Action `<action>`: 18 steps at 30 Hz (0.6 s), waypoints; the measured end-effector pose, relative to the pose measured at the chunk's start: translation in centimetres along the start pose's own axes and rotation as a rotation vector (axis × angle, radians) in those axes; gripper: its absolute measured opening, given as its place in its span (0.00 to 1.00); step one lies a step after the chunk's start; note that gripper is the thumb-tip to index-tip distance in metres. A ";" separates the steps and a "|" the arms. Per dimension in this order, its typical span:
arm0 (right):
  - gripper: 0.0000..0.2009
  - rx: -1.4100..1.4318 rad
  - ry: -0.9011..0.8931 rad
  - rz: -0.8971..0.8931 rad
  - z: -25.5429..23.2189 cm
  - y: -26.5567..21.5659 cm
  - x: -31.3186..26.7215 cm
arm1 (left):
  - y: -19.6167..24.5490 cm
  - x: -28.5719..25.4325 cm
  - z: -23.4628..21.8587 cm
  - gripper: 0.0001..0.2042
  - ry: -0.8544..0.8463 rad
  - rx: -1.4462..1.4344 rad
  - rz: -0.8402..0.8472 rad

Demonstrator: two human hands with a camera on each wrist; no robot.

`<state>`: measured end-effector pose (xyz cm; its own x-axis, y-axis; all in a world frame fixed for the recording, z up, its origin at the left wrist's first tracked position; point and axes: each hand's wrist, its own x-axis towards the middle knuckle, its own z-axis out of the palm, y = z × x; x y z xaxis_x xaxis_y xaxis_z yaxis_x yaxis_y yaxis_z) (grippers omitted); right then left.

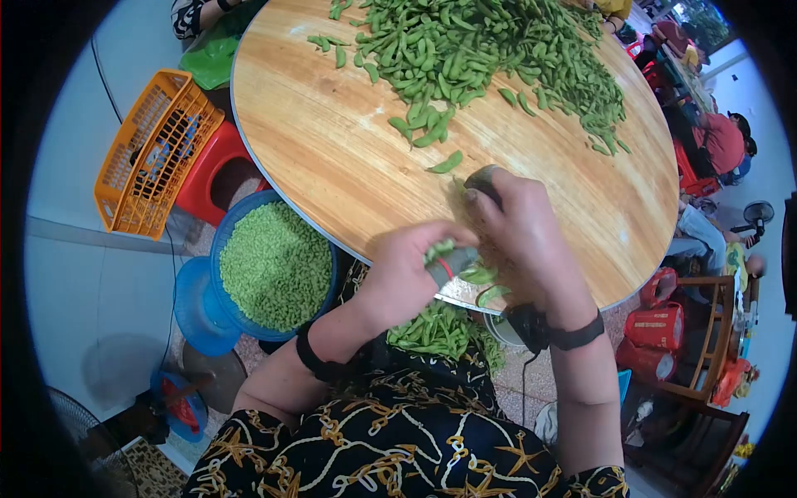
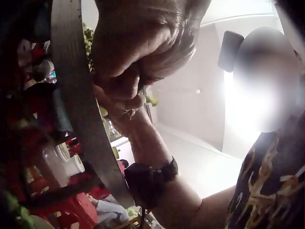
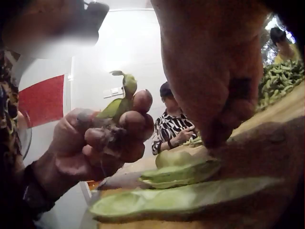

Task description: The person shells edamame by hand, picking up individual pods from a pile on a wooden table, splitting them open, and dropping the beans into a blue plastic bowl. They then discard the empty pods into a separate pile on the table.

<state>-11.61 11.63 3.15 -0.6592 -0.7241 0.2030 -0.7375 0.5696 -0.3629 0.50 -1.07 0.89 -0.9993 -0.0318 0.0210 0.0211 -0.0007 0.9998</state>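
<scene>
My left hand [image 1: 407, 270] is at the near edge of the round wooden table, curled around green soybeans [image 1: 440, 249]. A soybean pod [image 3: 116, 107] sticks up from its fingers in the right wrist view. A dark cover with a red band [image 1: 446, 267] is on one left digit. To its right, my right hand [image 1: 523, 216] bends over the tabletop, pinching a blurred green pod [image 1: 458, 187], with a dark cover [image 1: 484, 183] on one digit. Opened pods [image 3: 186, 200] lie on the wood below it. The left wrist view is dark and hides the held things.
A large pile of soybean pods [image 1: 465, 50] covers the far tabletop [image 1: 315, 124]. Shelled beans [image 1: 274, 266] fill a blue basin [image 1: 217, 270] at left, near a red stool [image 1: 207, 166] and orange basket [image 1: 124, 178]. More pods [image 1: 436, 332] lie below the table edge. Another person [image 3: 174, 124] sits across.
</scene>
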 end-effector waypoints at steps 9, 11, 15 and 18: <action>0.09 1.216 -0.166 0.509 -1.8 -2.3 -4.3 | -1.0 0.5 1.2 0.08 0.223 -0.704 -0.041; 0.10 1.261 -0.151 0.525 -2.0 -3.0 -4.8 | -0.8 0.5 1.0 0.07 0.209 -0.788 -0.088; 0.11 1.273 -0.116 0.558 -1.9 -3.7 -5.6 | -0.9 0.6 1.0 0.06 0.201 -0.946 -0.118; 0.13 1.424 -0.244 0.466 -1.4 -2.8 -6.2 | -1.2 0.6 0.9 0.06 0.165 -0.954 -0.124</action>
<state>-5.63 15.09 4.21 -0.6408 -0.7172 -0.2739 0.3708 0.0233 -0.9284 -0.19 -0.15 -0.27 -0.9806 -0.1164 -0.1576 0.0053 -0.8198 0.5726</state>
